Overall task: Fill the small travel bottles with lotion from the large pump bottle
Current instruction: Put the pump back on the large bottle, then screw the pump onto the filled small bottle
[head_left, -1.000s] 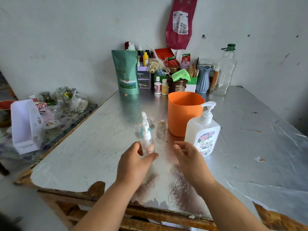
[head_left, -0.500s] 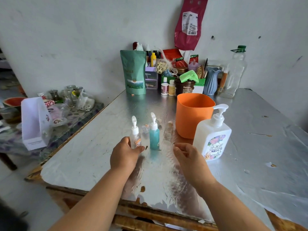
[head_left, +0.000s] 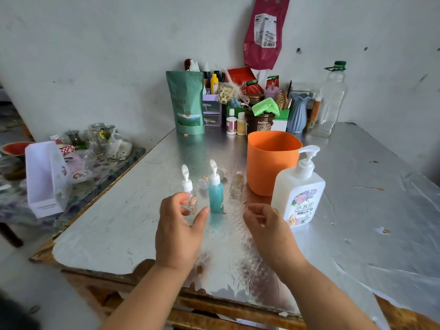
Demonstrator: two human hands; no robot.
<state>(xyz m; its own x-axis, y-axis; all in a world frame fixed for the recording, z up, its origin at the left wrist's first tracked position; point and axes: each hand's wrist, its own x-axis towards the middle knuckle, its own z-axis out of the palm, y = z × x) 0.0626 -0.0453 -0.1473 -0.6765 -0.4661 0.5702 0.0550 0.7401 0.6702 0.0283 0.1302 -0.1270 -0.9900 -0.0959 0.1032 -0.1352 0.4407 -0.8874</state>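
Two small travel bottles stand upright side by side on the foil-covered table (head_left: 357, 210): a clear bottle (head_left: 192, 200) with a white pump top and a teal bottle (head_left: 216, 197) just to its right. The clear one's lower body is partly hidden behind the left hand (head_left: 181, 232), whose fingers curl round its left side while the thumb spreads away toward the teal bottle's base. Whether those fingers actually touch the bottle cannot be told. A third see-through container (head_left: 236, 186) right of the teal bottle nearly melts into the shiny foil, and its shape is hard to make out. So is a small clear piece (head_left: 203, 182) lying behind the two bottles.

The right hand (head_left: 266, 225) hovers over the table with loosely curled fingers, holding nothing, apart from the left hand. Just beside it stands the large pump bottle (head_left: 298, 198), white with a flowered label, its spout pointing right. An orange cup (head_left: 269, 160) sits directly behind it, its lower right side covered by the bottle.

Against the wall crowd a green pouch (head_left: 189, 103), a blue vase (head_left: 297, 113), a clear plastic bottle (head_left: 331, 101) with a green cap, and smaller jars that overlap one another. A red bag (head_left: 264, 32) hangs above, cut off at the top. On a lower table to the left stands a white box (head_left: 45, 177).
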